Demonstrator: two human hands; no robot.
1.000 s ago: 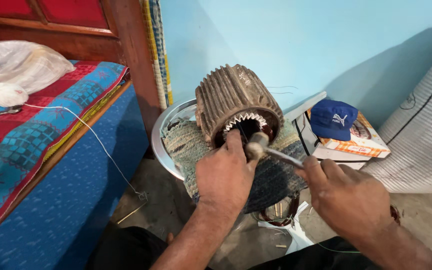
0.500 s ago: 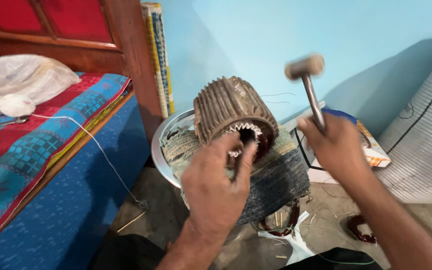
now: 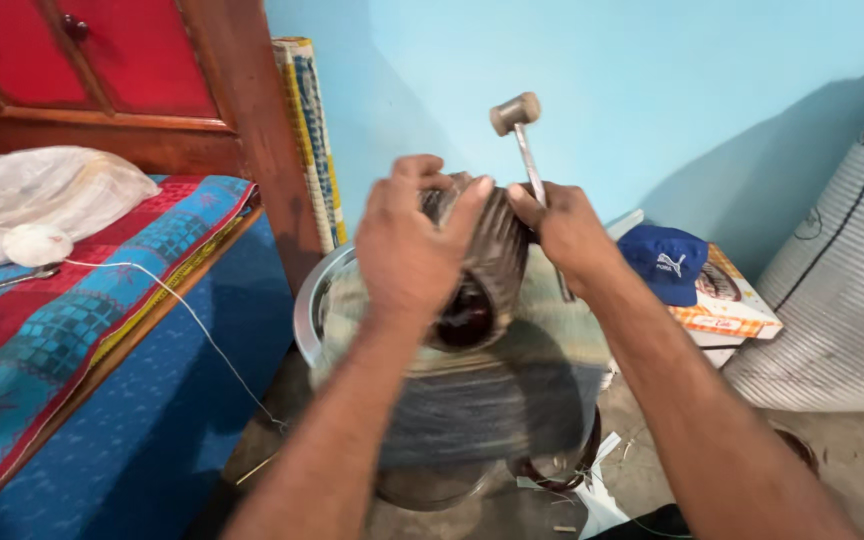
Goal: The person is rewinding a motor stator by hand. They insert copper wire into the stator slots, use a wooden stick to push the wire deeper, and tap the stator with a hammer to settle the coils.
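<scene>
I see my left hand (image 3: pixel 407 245) laid over the top and front of the ribbed metal motor housing (image 3: pixel 487 265), fingers curled onto its upper edge, gripping it. My right hand (image 3: pixel 567 230) presses against the housing's right side while closed around the handle of a small hammer (image 3: pixel 515 112), whose head points upward above both hands. The housing rests tilted, its open end facing me, on a folded grey cloth (image 3: pixel 482 400) that covers a round support with a shiny metal rim (image 3: pixel 310 305) showing at the left; this area is blurred. The support stands on a bare concrete floor (image 3: pixel 852 465). To the left is a bed with a red and blue patterned cover (image 3: pixel 62 330), a white plastic bag (image 3: pixel 42 195) on it, and a red wooden headboard (image 3: pixel 102 60). A rolled mat (image 3: pixel 312 130) leans against the light blue wall (image 3: pixel 672 90). At the right, a blue cap (image 3: pixel 667 260) lies on a box (image 3: pixel 737 310), near a large white sack (image 3: pixel 842 300).
</scene>
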